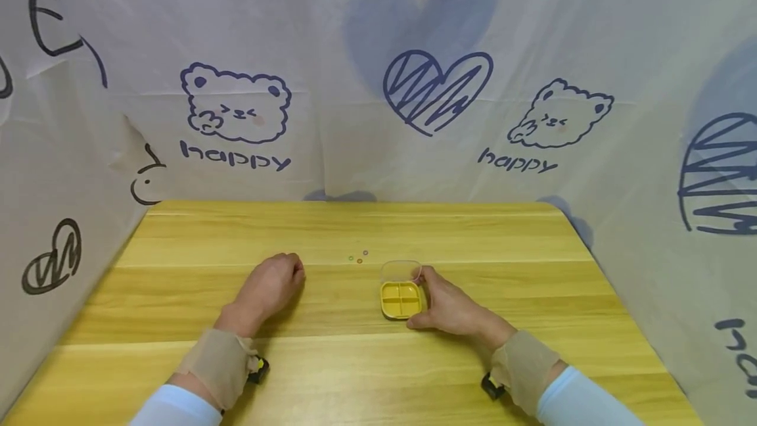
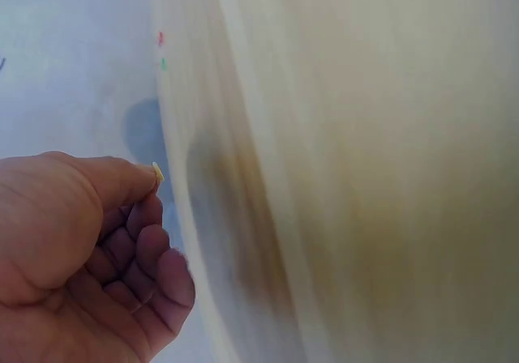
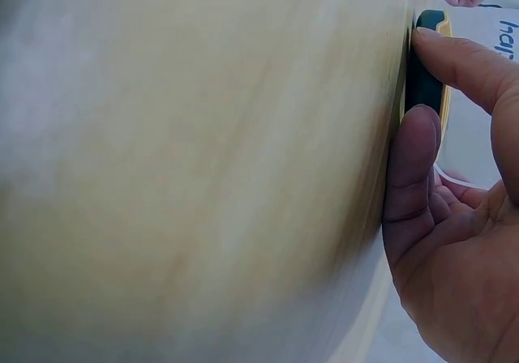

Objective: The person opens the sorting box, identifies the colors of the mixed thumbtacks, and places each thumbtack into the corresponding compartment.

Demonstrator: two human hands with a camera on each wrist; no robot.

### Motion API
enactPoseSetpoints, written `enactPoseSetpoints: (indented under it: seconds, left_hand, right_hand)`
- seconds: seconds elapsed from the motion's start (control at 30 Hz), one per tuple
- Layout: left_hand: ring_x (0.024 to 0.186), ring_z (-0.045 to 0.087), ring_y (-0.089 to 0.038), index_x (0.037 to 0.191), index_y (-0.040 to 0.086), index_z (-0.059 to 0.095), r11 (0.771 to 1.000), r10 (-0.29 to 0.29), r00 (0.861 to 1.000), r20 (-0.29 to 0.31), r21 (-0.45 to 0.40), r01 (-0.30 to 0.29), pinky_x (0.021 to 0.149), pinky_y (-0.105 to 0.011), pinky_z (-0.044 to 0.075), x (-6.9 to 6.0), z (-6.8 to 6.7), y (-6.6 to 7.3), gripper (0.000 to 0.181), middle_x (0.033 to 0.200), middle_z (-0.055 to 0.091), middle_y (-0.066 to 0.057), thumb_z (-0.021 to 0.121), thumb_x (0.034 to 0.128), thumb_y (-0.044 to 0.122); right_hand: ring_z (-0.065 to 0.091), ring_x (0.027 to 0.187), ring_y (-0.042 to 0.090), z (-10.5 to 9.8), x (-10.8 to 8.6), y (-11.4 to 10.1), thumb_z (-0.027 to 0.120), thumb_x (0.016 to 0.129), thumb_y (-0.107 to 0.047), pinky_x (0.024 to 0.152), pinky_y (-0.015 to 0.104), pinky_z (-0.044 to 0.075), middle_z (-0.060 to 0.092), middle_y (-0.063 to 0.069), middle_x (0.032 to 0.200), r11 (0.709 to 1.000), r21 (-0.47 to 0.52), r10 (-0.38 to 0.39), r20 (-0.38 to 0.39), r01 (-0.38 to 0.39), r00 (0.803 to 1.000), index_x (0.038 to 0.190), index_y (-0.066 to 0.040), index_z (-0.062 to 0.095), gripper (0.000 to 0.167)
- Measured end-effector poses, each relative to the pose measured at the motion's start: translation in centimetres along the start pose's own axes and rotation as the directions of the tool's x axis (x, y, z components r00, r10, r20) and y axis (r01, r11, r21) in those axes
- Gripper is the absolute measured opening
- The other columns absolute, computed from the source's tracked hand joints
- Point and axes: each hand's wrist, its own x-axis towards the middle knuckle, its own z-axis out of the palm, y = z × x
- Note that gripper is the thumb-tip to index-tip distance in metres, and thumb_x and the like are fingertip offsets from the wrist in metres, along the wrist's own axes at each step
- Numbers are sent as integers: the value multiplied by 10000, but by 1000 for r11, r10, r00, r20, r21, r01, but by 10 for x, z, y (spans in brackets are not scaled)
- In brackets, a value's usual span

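A small yellow pill box (image 1: 401, 300) with several compartments lies on the table, its clear lid (image 1: 401, 271) raised at the back. My right hand (image 1: 452, 304) grips the box from the right, thumb at the near corner and fingers by the lid. The right wrist view shows the dark green base of the pill box (image 3: 425, 75) between thumb and fingers. To the left of the box, my left hand (image 1: 269, 288) is just above the table. In the left wrist view its thumb and fingertip pinch a tiny yellow piece (image 2: 158, 172), seen edge-on.
Three tiny rings lie beyond the hands: a green ring (image 1: 351, 258), a red ring (image 1: 359, 261) and a purple ring (image 1: 365, 252). The wooden table (image 1: 331, 373) meets a white printed cloth (image 1: 343, 150) at the back and sides.
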Motion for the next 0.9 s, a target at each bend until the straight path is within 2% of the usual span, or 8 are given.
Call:
enactPoseSetpoints:
  seconds: [0.17,0.33,0.43,0.5,0.57,0.67,0.8,0.9]
  left_hand:
    - [761,596,-167,988,90,700,1000,-12,1000,-22,-27,11,720,-380,536,-8,-2,15,105,910,674,-35,622,1053,119]
    - [572,477,-133,1082,98,704,982,-93,996,-11,-164,90,543,-289,406,-17,-2,32,133,742,620,6,618,1077,198]
    - [503,434,-124,1125,115,711,945,-142,990,-6,-298,134,482,-263,356,-22,-2,41,172,625,542,23,610,1086,248]
    - [476,398,-127,1147,112,718,892,-177,984,-1,-424,160,459,-252,331,-24,-1,45,201,603,485,21,611,1087,271]
    - [473,365,-126,1161,92,720,810,-212,977,11,-558,182,454,-246,315,-26,-1,48,231,621,437,22,613,1087,283]
    - [494,326,-114,1170,38,704,649,-259,964,58,-729,218,471,-239,303,-27,1,51,274,652,395,25,615,1086,283]
    - [513,319,-82,1139,-18,658,368,-295,946,137,-897,244,490,-238,312,-27,5,55,250,676,427,49,600,1093,222]
    - [506,303,-62,1063,22,646,119,-301,939,169,-970,213,474,-221,282,-28,10,56,169,663,414,66,585,1097,176]
  right_hand:
    - [571,1103,237,-1,-1,1,935,788,-320,1010,488,470,599,102,1279,1000,-2,-3,-5,3,1000,1368,-92,442,794]
    - [566,1109,243,-1,-1,1,930,794,-319,1011,491,467,595,102,1279,1000,1,-7,-3,7,1000,1373,-83,439,794]
    - [566,1120,248,0,-1,0,929,797,-315,1020,495,466,592,104,1282,1000,0,-8,-3,8,1000,1378,-77,439,796]
    - [566,1128,247,0,-1,-1,929,798,-315,1024,497,466,592,104,1285,1000,-2,-6,-4,6,1000,1380,-76,439,798]
    - [566,1130,248,0,-2,-1,930,798,-314,1025,497,466,593,106,1287,1000,-3,-6,-5,6,1000,1378,-74,439,797]
    - [567,1132,251,0,-1,-1,930,798,-308,1027,498,464,593,114,1293,1000,4,-6,-5,6,1000,1373,-71,438,792]
    - [566,1126,248,1,-1,-1,933,798,-298,1027,490,463,592,118,1296,1000,8,-9,-8,9,1000,1361,-74,436,783]
    - [566,1111,243,1,0,0,935,797,-301,1016,482,467,591,111,1287,1000,-2,-12,-12,12,1000,1352,-83,436,778]
